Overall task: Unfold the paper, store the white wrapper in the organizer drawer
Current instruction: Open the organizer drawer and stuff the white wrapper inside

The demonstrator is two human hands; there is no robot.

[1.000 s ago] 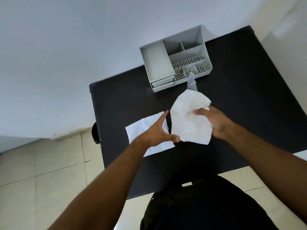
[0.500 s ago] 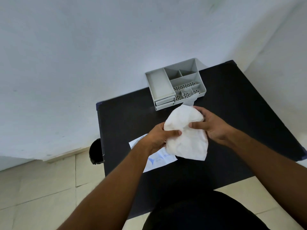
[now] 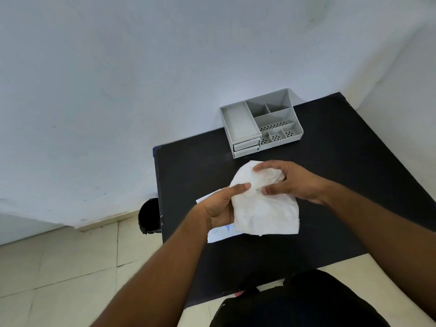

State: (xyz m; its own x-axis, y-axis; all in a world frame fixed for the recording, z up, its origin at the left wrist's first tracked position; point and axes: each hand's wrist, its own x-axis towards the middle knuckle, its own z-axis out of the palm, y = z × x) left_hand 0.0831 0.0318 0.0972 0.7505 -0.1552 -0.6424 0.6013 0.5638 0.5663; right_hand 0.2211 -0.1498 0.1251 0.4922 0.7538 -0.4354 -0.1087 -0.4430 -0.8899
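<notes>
Now both hands held the white wrapper (image 3: 264, 208) above the black bench (image 3: 342, 185), in front of the grey organizer (image 3: 260, 122). Left hand (image 3: 221, 206) had its grip closed on the wrapper's left edge, thumb on top. Right hand (image 3: 290, 182) was pinching the crumpled top part w/ fingers and thumb. Flat paper (image 3: 220, 234) w/ blue marks lay on the bench, under the wrapper and the left hand, partly hidden. Organizer's two small drawers (image 3: 246, 147) were both shut, at its front left corner.
</notes>
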